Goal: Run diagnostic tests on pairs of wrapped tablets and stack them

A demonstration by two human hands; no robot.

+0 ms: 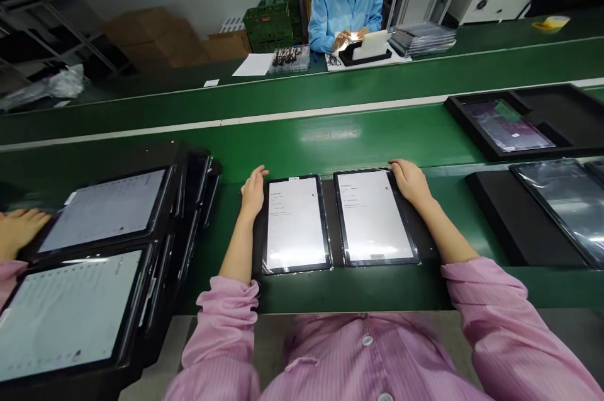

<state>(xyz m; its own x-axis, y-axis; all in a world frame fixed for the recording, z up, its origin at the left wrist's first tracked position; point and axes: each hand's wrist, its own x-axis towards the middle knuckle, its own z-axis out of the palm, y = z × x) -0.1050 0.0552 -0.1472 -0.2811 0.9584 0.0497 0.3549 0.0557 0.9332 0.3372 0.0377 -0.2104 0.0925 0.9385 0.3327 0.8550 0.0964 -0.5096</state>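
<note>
Left fingers (258, 173), right fingers (397, 168) at black tray (333, 225) edges, grip unclear, tablets (297, 225) reading "Internet"

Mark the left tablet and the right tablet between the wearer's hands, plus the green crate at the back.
Left tablet (296, 225): head view, middle of its lit screen.
Right tablet (375, 218): head view, middle of its lit screen.
Green crate (268, 26): head view, its front wall.

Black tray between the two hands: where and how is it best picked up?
Probably by the black tray's outer edges, left hand from the left, right hand from the right: it lies flat, two lit tablets covering much of its top.
</note>
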